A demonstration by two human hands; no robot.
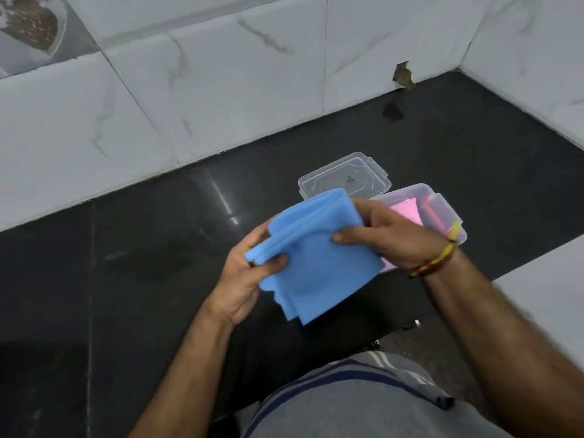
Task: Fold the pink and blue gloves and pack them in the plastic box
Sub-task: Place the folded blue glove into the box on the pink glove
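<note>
home kitchen: black stone counter [126, 279], marble-look wall tiles [221, 90].

Single head-worn wide-angle view — looking forward and steeply down, close over both forearms, onto the dark worktop [158, 279] and tiled wall [221, 90] behind.

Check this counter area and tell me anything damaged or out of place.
One thing stands out: the wall tile at the back has a broken, brown-edged hole where it meets the black counter. The rest looks orderly: both hands hold the folded blue glove, the lid lies behind the open box, and pink gloves sit inside.
</note>
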